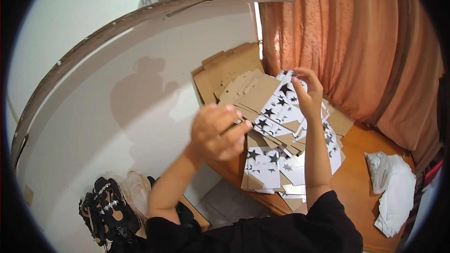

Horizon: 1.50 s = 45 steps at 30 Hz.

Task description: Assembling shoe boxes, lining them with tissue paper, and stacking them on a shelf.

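- White star-printed card [274, 105] lies uppermost, or nearly so, on a loose pile of brown cardboard [260, 93] and printed pieces at the worktop's [360, 147] far left corner, beside an orange curtain [318, 28].
- Slanting between two bare hands, its long axis runs from the right fingertips down and leftward to the left ones.
- Closer of the two, the right hand [307, 91] reaches the card's far end, thumb and forefinger curved into a narrow gap; whether they pinch it cannot be told.
- Just beside the near end, the left hand [220, 131] shows fingers half curled, palm hidden; any hold is unclear.
- Flat and straight-edged, the card carries black stars, large and small, scattered over white.
- More printed pieces [262, 163] spread toward the worktop's left edge, while a clear plastic bag [376, 172] lies near its right edge.
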Tool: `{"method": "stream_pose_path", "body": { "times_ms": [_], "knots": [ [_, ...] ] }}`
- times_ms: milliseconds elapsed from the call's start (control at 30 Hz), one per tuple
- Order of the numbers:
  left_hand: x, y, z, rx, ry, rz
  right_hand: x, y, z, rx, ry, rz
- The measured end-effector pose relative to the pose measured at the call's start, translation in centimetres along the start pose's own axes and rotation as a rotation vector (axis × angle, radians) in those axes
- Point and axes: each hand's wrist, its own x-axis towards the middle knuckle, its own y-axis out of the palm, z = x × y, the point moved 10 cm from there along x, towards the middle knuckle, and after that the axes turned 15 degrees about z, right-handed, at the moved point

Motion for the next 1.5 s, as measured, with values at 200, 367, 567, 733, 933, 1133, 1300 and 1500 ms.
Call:
{"method": "stream_pose_path", "body": {
  "times_ms": [200, 367, 567, 733, 933, 1133, 1300, 1500],
  "knots": [
    [-6.0, 16.6, -4.2, -0.437, -0.126, 0.312, -12.4, -3.4, -9.0, -0.13, 0.419, -0.036],
    [-8.6, 25.1, -5.4, -0.596, -0.186, 0.412, -21.2, -3.9, -14.9, -0.358, 0.681, 0.149],
    [-5.6, 33.8, -5.1, -0.527, -0.277, 0.423, -25.3, -1.6, -20.6, -0.38, 0.719, 0.388],
    [-5.3, 41.8, -5.3, -0.251, -0.189, 0.742, -25.9, 1.4, -21.8, -0.196, 0.7, 0.355],
    [-5.7, 47.1, -5.4, -0.252, -0.052, 0.881, -26.5, 0.7, -21.7, -0.091, 0.76, 0.346],
    [-3.6, 45.1, -2.9, -0.436, -0.187, 0.737, -27.5, -4.6, -19.2, -0.113, 0.84, 0.216],
    [0.5, 37.2, 3.3, -0.515, -0.477, 0.256, -29.3, -9.6, -13.8, -0.226, 0.847, 0.096],
    [2.5, 25.8, 6.7, -0.736, -0.723, -0.202, -35.2, -17.4, -8.9, -0.142, 0.984, -0.305]
  ]
}}
